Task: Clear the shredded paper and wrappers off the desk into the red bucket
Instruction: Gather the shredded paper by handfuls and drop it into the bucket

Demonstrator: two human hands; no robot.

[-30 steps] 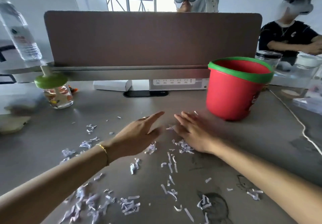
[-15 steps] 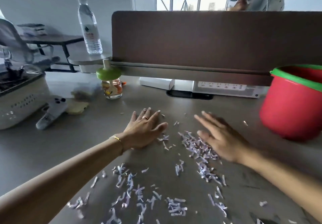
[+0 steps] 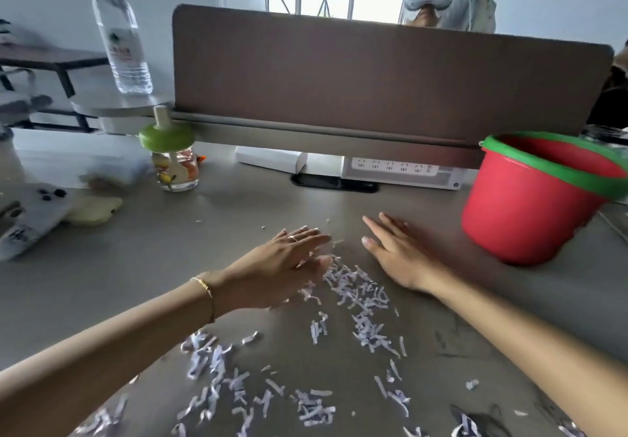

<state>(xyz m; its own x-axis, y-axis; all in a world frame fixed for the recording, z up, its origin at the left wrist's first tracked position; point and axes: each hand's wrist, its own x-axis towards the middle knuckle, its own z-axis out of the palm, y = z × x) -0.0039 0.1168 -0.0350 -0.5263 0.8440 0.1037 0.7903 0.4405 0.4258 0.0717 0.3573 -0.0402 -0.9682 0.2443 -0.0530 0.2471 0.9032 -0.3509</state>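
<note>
Left hand (image 3: 282, 263) and right hand (image 3: 397, 253) reach forward, fingers straight (palms down)

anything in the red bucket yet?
Cannot confirm. The red bucket stands upright at the right of the desk; only its green rim and a strip of upper red inner wall show. The bottom is hidden by the near wall. Shredded paper still lies on the desk.

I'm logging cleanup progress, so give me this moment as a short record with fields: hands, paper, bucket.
left hand: open, fingers straight, at the left edge of the paper
right hand: open, flat on the desk
shredded paper: scattered on the desk between and below the hands
red bucket: upright, right of the hands; contents not visible
</note>
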